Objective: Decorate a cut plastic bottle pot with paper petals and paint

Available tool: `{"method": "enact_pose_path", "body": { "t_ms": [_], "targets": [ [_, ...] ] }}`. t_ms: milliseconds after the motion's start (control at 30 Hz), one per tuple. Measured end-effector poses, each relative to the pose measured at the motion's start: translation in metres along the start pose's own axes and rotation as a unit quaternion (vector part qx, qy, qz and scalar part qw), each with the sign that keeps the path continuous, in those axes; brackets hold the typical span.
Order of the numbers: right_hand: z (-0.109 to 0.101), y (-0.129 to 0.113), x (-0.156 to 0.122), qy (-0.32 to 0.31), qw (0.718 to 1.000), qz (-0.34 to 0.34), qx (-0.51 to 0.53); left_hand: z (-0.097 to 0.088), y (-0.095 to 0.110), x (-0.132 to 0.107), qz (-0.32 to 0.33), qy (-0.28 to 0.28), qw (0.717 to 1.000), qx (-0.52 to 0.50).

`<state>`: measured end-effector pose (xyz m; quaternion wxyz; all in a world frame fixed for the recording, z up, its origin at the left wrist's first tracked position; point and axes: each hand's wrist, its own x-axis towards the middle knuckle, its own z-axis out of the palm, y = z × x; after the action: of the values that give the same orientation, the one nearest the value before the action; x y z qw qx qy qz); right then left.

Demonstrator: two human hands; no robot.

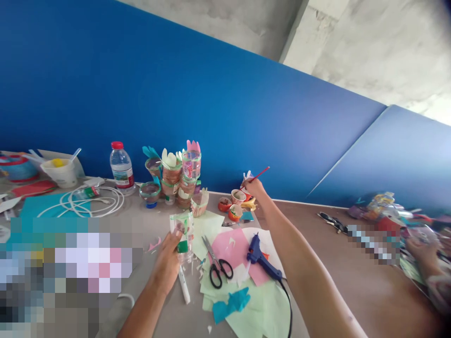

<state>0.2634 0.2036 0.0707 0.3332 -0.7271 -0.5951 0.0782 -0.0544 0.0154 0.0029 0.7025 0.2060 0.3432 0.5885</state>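
Observation:
My left hand (171, 251) is wrapped around a clear plastic bottle piece (185, 239) with a green patch, held upright above the table. My right hand (254, 188) reaches far forward, closed on a thin red paintbrush (263, 172). The brush slants down toward a small paper cup (238, 197); whether its tip touches the contents is too small to tell. More small cups stand close by, including an orange one with dark contents (224, 203) and one with pale green contents (235, 212). Between my arms lie black-handled scissors (221, 271) and a blue glue gun (262, 257).
Decorated cut-bottle cups (172, 173) are stacked against the blue partition (211, 103). Left of them stand a red-capped bottle (121, 166) and a coiled white cable (112, 202). Green paper (260, 310), teal scraps (230, 304) and a white marker (184, 286) lie nearby. Another person's hand (421, 251) is at far right.

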Motion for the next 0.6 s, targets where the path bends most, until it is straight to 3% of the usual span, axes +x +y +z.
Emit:
{"method": "enact_pose_path", "body": {
  "t_ms": [167,333,433,600],
  "targets": [
    [-0.025,0.009,-0.018,0.056,0.997,0.014,0.050,0.002,0.000,-0.001,0.008,0.000,1.000,-0.002],
    [-0.036,0.010,-0.029,0.111,0.987,0.012,0.114,-0.001,0.000,0.001,0.003,-0.006,1.000,0.009],
    [-0.031,0.001,-0.034,0.109,0.984,0.005,0.138,-0.002,0.001,0.001,0.003,-0.007,1.000,0.009],
    [-0.002,-0.013,-0.050,0.036,0.991,-0.018,0.126,0.002,0.002,-0.001,0.005,-0.009,1.000,0.005]
  ]
}}
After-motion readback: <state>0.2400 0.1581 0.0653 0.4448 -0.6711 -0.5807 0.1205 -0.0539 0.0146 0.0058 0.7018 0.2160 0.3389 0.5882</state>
